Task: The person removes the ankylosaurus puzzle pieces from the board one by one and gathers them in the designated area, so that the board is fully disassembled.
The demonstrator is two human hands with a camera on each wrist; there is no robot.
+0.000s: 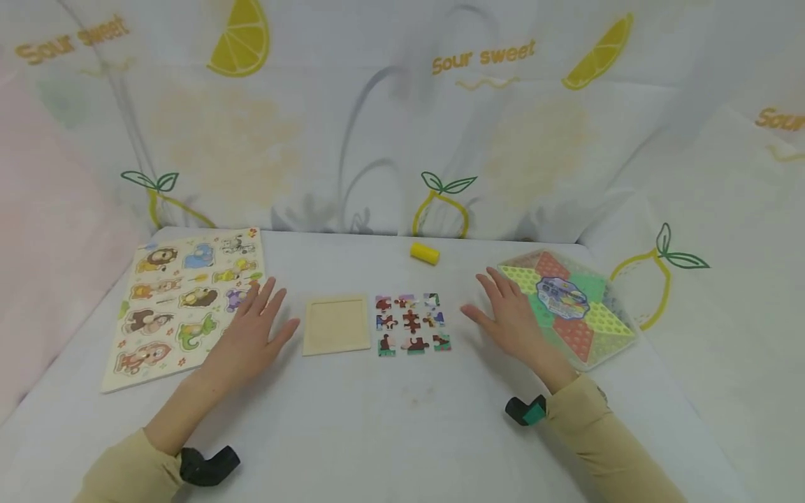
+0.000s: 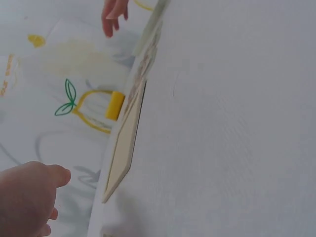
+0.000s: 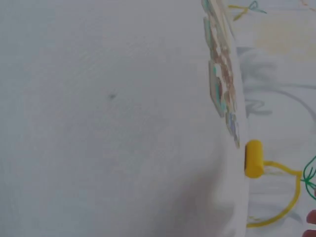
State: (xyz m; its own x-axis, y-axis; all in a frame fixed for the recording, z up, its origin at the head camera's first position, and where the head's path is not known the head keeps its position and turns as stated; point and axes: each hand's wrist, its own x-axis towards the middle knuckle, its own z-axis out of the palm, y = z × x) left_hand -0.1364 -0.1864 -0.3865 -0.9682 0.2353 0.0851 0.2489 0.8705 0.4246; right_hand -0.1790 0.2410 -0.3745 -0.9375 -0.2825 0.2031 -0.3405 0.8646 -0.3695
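Note:
In the head view, my left hand has its fingers spread, between the animal board and a square wooden tray, holding nothing. The tray has a raised rim and a bare inside. To its right, several jigsaw pieces lie in spaced rows, showing brown, purple and green picture parts. My right hand is right of the pieces, fingers extended and holding nothing, overlapping the edge of the hexagonal game board. The left wrist view shows the left thumb and the tray edge-on; the right wrist view catches only fingertips at its edge.
A wooden animal puzzle board lies at the left. On the right is a hexagonal board with coloured triangles. A yellow cylinder lies near the back of the white table, before a lemon-printed cloth.

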